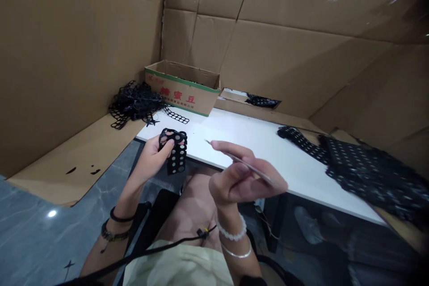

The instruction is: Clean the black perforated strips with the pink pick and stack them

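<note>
My left hand (pixel 154 156) pinches a black strip (pixel 177 158) with rows of round holes. The strip is folded over at the top and its lower end hangs past the front edge of the white table. To the right, my right hand (pixel 250 176) is closed on a thin pointed metal tool (pixel 254 170), whose tip points left toward the strip. The tool's tip and the strip are apart.
A cardboard box (pixel 182 91) stands at the back of the white table (pixel 234 132). Left of it lies a tangled black mesh pile (pixel 136 102). Perforated black sheets (pixel 372 174) cover the right end. Cardboard walls (pixel 301 58) surround the table.
</note>
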A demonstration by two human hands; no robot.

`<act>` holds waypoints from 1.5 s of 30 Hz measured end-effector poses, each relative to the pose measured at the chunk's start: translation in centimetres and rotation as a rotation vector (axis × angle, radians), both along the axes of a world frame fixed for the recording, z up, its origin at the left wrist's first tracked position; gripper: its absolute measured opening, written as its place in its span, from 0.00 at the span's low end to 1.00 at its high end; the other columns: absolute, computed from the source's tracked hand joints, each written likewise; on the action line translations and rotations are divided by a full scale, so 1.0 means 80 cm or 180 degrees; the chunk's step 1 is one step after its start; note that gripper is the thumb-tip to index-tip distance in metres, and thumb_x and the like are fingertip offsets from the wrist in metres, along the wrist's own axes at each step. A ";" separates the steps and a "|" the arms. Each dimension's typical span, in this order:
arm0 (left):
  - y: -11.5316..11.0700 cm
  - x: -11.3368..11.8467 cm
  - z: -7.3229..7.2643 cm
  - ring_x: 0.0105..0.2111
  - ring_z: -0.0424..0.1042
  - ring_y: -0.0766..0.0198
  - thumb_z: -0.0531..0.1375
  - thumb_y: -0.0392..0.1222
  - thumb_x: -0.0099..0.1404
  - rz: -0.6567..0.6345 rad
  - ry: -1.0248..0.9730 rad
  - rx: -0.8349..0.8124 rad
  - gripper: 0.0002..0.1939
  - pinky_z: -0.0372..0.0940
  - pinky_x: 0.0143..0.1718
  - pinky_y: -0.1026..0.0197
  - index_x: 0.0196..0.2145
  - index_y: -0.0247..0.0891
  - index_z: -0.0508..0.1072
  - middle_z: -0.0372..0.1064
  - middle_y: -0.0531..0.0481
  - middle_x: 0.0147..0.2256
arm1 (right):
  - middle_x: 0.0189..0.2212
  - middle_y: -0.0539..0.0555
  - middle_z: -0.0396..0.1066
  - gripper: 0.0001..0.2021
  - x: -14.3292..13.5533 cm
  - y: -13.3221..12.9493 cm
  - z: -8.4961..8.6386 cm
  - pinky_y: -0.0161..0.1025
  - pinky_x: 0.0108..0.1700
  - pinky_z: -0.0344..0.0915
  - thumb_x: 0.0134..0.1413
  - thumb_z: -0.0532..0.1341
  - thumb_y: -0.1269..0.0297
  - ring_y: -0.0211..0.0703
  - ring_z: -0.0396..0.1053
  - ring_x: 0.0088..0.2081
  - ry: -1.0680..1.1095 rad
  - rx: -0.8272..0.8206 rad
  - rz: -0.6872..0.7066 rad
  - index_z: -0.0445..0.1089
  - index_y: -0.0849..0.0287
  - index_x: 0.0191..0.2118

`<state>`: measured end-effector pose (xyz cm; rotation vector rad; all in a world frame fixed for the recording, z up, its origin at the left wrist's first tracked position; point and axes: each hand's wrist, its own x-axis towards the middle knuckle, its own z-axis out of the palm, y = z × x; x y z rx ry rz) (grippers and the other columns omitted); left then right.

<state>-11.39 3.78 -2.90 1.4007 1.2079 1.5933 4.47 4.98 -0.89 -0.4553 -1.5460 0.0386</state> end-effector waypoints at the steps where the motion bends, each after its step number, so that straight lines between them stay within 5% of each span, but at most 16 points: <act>1: -0.002 0.000 0.001 0.23 0.63 0.68 0.56 0.47 0.62 0.0068 0.0137 0.0045 0.14 0.59 0.26 0.67 0.34 0.33 0.73 0.70 0.50 0.26 | 0.31 0.53 0.68 0.06 0.002 0.002 0.003 0.37 0.30 0.66 0.63 0.47 0.67 0.40 0.69 0.32 -0.0051 -0.0051 -0.0061 0.59 0.55 0.40; 5: -0.009 0.004 0.007 0.29 0.67 0.65 0.54 0.43 0.62 0.0227 0.0587 0.0226 0.11 0.62 0.31 0.66 0.30 0.33 0.71 0.69 0.51 0.26 | 0.29 0.49 0.69 0.08 -0.003 0.011 0.012 0.32 0.28 0.61 0.59 0.54 0.64 0.33 0.62 0.24 -0.0816 -0.1079 0.0287 0.63 0.56 0.44; 8: -0.013 0.009 0.011 0.27 0.66 0.67 0.53 0.41 0.62 0.0274 0.0722 0.0265 0.10 0.60 0.29 0.67 0.27 0.33 0.69 0.69 0.52 0.25 | 0.23 0.47 0.64 0.08 -0.010 0.013 0.008 0.31 0.25 0.56 0.58 0.56 0.61 0.31 0.56 0.21 -0.1043 -0.1673 0.0802 0.67 0.59 0.37; 13: -0.017 0.016 0.012 0.25 0.65 0.67 0.53 0.40 0.61 0.0161 0.0716 0.0248 0.11 0.60 0.28 0.67 0.26 0.33 0.71 0.69 0.52 0.24 | 0.18 0.45 0.52 0.14 -0.014 0.010 -0.002 0.31 0.23 0.50 0.57 0.56 0.58 0.31 0.50 0.21 -0.0423 -0.2080 0.1173 0.61 0.60 0.24; 24: -0.016 0.022 0.011 0.21 0.62 0.69 0.55 0.39 0.58 -0.0189 0.0402 0.0196 0.11 0.58 0.24 0.67 0.22 0.34 0.72 0.64 0.53 0.19 | 0.19 0.45 0.53 0.18 -0.017 0.018 -0.020 0.31 0.23 0.53 0.53 0.57 0.50 0.31 0.50 0.21 0.0169 -0.2669 0.1886 0.55 0.58 0.25; 36: -0.012 0.022 0.006 0.15 0.46 0.74 0.57 0.46 0.58 -0.0680 -0.0387 -0.0161 0.14 0.43 0.17 0.67 0.22 0.33 0.70 0.48 0.58 0.14 | 0.21 0.47 0.58 0.15 -0.018 0.017 -0.023 0.30 0.23 0.52 0.56 0.56 0.53 0.31 0.51 0.21 0.0230 -0.2700 0.1899 0.60 0.59 0.27; 41: -0.011 0.015 0.015 0.13 0.40 0.75 0.58 0.47 0.57 -0.1041 -0.0966 -0.0630 0.14 0.38 0.16 0.67 0.20 0.34 0.66 0.41 0.61 0.12 | 0.21 0.45 0.59 0.14 -0.010 0.018 -0.030 0.31 0.23 0.51 0.57 0.56 0.57 0.31 0.51 0.20 -0.0274 -0.2341 0.1791 0.67 0.58 0.45; 45: -0.009 0.006 0.016 0.13 0.42 0.74 0.57 0.53 0.57 -0.1221 -0.0585 -0.0784 0.17 0.41 0.17 0.67 0.22 0.35 0.65 0.43 0.61 0.12 | 0.24 0.48 0.68 0.09 -0.007 0.020 -0.036 0.32 0.27 0.57 0.56 0.56 0.63 0.34 0.60 0.23 -0.0659 -0.2139 0.1265 0.71 0.59 0.38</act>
